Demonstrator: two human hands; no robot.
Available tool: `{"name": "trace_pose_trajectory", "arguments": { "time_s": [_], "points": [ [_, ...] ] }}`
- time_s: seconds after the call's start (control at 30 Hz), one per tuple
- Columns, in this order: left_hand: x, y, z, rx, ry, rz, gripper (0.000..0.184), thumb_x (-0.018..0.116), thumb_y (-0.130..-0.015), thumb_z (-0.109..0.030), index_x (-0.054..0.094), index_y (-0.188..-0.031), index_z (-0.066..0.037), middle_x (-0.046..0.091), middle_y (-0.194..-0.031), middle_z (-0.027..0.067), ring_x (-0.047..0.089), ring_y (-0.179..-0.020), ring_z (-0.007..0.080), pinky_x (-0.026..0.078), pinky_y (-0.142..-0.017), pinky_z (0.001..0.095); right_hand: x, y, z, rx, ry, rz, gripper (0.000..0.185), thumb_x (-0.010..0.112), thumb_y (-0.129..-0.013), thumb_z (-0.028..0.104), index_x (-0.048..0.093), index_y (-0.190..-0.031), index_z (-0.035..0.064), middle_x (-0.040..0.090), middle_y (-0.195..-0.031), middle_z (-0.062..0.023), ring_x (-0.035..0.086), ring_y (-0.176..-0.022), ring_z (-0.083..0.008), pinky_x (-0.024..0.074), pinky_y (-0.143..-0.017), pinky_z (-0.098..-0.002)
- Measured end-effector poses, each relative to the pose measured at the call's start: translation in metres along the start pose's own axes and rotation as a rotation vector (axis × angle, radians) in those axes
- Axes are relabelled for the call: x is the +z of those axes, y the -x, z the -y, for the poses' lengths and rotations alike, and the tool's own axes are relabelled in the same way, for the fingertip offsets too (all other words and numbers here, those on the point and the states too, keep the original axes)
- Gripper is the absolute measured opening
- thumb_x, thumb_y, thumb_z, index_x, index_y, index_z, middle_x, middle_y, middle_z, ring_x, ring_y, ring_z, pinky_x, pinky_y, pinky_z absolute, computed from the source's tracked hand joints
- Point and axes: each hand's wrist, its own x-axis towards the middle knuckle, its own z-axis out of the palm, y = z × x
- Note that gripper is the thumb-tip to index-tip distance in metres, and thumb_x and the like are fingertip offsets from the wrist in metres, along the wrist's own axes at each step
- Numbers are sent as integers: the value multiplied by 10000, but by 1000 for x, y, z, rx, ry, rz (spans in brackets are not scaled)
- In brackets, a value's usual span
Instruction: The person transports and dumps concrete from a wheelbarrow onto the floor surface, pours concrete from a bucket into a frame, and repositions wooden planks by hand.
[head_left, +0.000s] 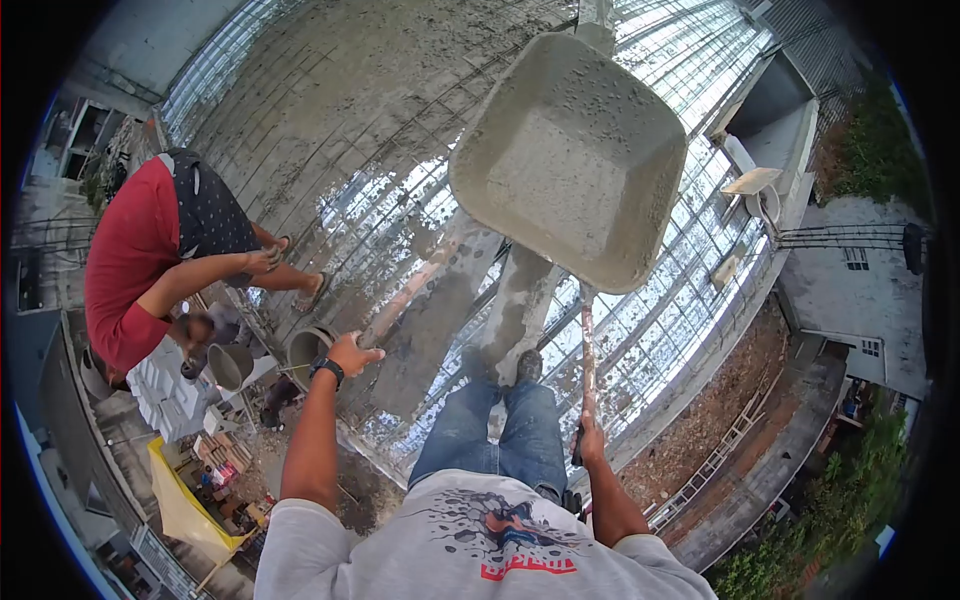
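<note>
The left hand (pixel 357 356) and right hand (pixel 588 442) each clamp round a handle (pixel 588 350) of the wheelbarrow (pixel 570 160), which stands just ahead and could tip if it strays off the narrow boards (pixel 521 300) onto the steel mesh (pixel 650 310).

1. An open-air building site in daylight, on a raised deck above the ground.
2. A grid of steel bars (pixel 640 345) covers a shiny surface, with wet grey concrete (pixel 330 60) spread over part of it.
3. A wheelbarrow (pixel 570 160) has its tray coated with cement, above a splattered plank (pixel 520 290).
4. Near the deck's edge, a person in a red shirt (pixel 130 260) bends over, close to a cement-smeared bucket (pixel 230 366).
5. Lower down are a ladder (pixel 715 460), bare soil (pixel 690 430) and a yellow tarp (pixel 180 500).
6. Around it stand a neighbouring building (pixel 865 280) and greenery (pixel 870 150).
</note>
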Motion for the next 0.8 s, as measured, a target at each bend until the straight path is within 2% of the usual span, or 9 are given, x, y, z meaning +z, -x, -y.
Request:
{"name": "trace_pose_trajectory", "arguments": {
  "time_s": [0.03, 0.13, 0.17, 0.27, 0.37, 0.5, 0.6, 0.7, 0.8],
  "points": [
    [8, 2, 18, -13, -8, 7, 719, 782, -656, -440, 545, -1139, 36, 623, -670, 79, 582, -501, 159, 479, -504, 303, 1, 0, -22, 1, -7, 0, 449, 506, -890, 535, 479, -811, 94, 472, -563, -41, 472, -408, -166, 412, -375, -311],
    [39, 12, 69, -50, 29, -100, 496, 790, -695, -323, 598, -1007, 12, 607, -659, 52, 525, -479, 100, 419, -458, 278, -3, 14, -69, 27, 1, -10, 425, 511, -896, 516, 475, -822, 98, 469, -562, -45, 467, -404, -167, 406, -367, -317],
    [50, 0, 100, -108, -33, -72, 470, 787, -695, -325, 612, -988, -2, 608, -660, 50, 537, -478, 118, 431, -476, 289, -6, 19, -80, 35, 6, -17, 425, 513, -896, 515, 474, -819, 98, 469, -562, -46, 468, -402, -166, 404, -364, -315],
    [70, 17, 129, -118, -136, -104, 510, 786, -681, -353, 614, -1008, -2, 617, -658, 55, 565, -498, 149, 447, -502, 306, -11, 34, -107, 13, 10, -18, 431, 515, -894, 515, 470, -833, 92, 474, -564, -48, 469, -390, -160, 393, -353, -303],
    [85, 44, 143, -175, -144, -77, 916, 785, -602, -510, 470, -1153, 152, 607, -1069, 284, 622, -991, 342, 491, -821, 382, -18, 46, -134, 16, 26, -9, 430, 516, -894, 517, 467, -832, 93, 469, -560, -42, 466, -388, -151, 388, -349, -299],
    [108, 59, 173, -183, -197, -140, 894, 775, -614, -506, 482, -1203, 100, 590, -1133, 271, 591, -1045, 369, 467, -885, 391, -20, 51, -167, -6, 17, -36, 429, 494, -917, 489, 489, -815, 73, 472, -550, -32, 461, -388, -135, 373, -347, -288],
    [102, 100, 149, -161, -198, -177, 843, 767, -623, -508, 516, -1192, 62, 599, -1124, 260, 587, -1056, 358, 458, -905, 391, -12, 64, -189, -16, 43, -42, 422, 495, -918, 489, 492, -824, 78, 475, -553, -32, 463, -397, -131, 378, -348, -286],
    [113, 108, 172, -128, -256, -266, 857, 749, -637, -531, 511, -1226, 44, 590, -1150, 256, 583, -1078, 337, 451, -911, 381, -12, 74, -209, -79, 40, -19, 421, 505, -916, 477, 489, -827, 66, 470, -547, -39, 454, -374, -141, 377, -329, -297],
    [120, 105, 211, -128, -249, -205, 930, 747, -643, -534, 440, -1279, 71, 557, -1202, 261, 554, -1122, 343, 431, -944, 382, 2, 83, -236, -100, 63, -65, 416, 508, -918, 460, 485, -809, 59, 459, -532, -43, 444, -355, -149, 370, -316, -303]
  ]
}}
